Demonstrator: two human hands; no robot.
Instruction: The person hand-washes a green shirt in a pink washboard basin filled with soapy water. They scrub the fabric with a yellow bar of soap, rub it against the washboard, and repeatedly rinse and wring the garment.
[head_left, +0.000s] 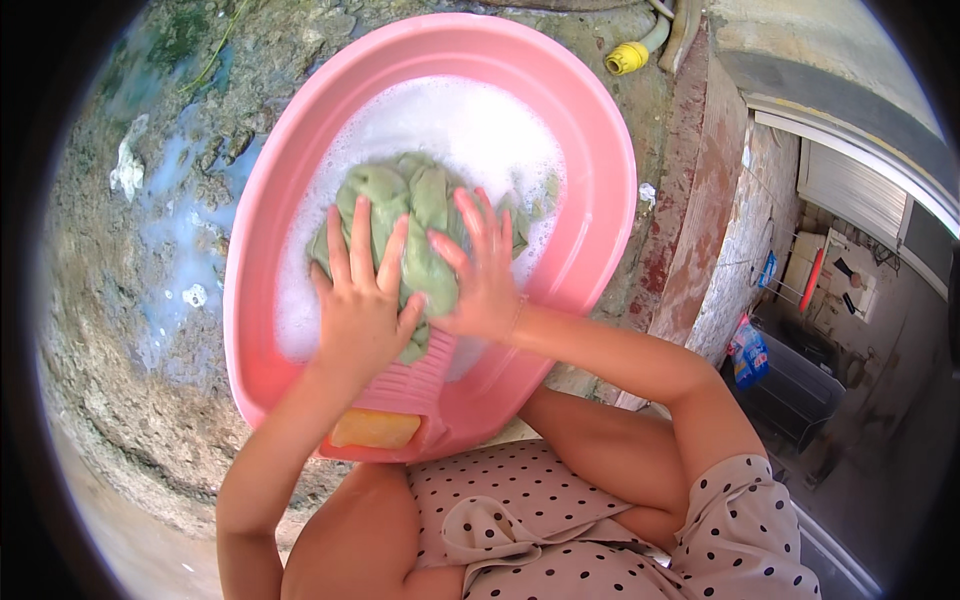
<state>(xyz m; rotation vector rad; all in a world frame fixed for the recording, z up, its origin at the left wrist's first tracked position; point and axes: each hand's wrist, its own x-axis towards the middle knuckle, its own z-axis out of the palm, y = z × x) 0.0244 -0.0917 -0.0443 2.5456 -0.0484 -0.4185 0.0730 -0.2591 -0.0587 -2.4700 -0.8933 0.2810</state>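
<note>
A wet green cloth (431, 196) lies bunched in the pink plastic washbasin (262, 195), half sunk in white suds. My left hand (362, 300) rests flat on its near left side, fingers spread over the folds. On the right side of the bundle, my right hand (484, 277) has foam on its parted fingers and looks slightly blurred. Under the near end of the cloth runs the basin's ribbed washboard (405, 379). A yellow-orange bar of soap (375, 429) sits in the recess at the near rim.
Rough wet ground (180, 247) with soapy puddles surrounds the basin's left side. A hose with a yellow connector (627, 58) lies beyond its far right. To the right are a painted ledge (694, 195) and, lower down, a black container (787, 382) with a blue-and-pink packet (748, 352).
</note>
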